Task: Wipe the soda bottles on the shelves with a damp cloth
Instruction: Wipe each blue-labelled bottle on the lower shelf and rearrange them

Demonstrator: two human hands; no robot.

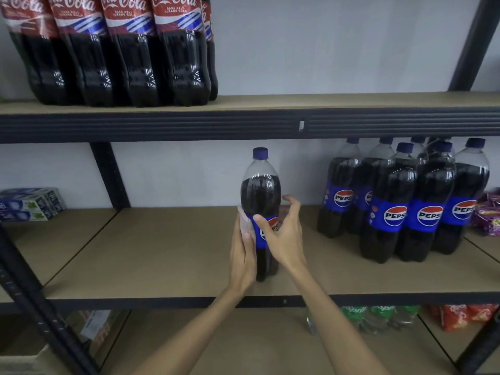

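Observation:
A single Pepsi bottle (260, 196) with a blue cap and blue label stands upright in the middle of the middle shelf (162, 253). My left hand (242, 253) presses a pale cloth (245, 220) flat against the bottle's left side. My right hand (284, 234) is on the bottle's right side, thumb on the label and fingers spread and curled around behind it; whether they grip it firmly is unclear. Several more Pepsi bottles (400, 201) stand grouped to the right on the same shelf. Several Coca-Cola bottles (113, 50) stand on the upper shelf at left.
Dark metal shelf beams (243, 125) and uprights frame the wooden boards. Boxed packs (29, 204) sit at the far left of the middle shelf, purple snack packs (487, 212) at the far right. Green bottles (378, 318) and orange packs (465, 315) fill the lower shelf.

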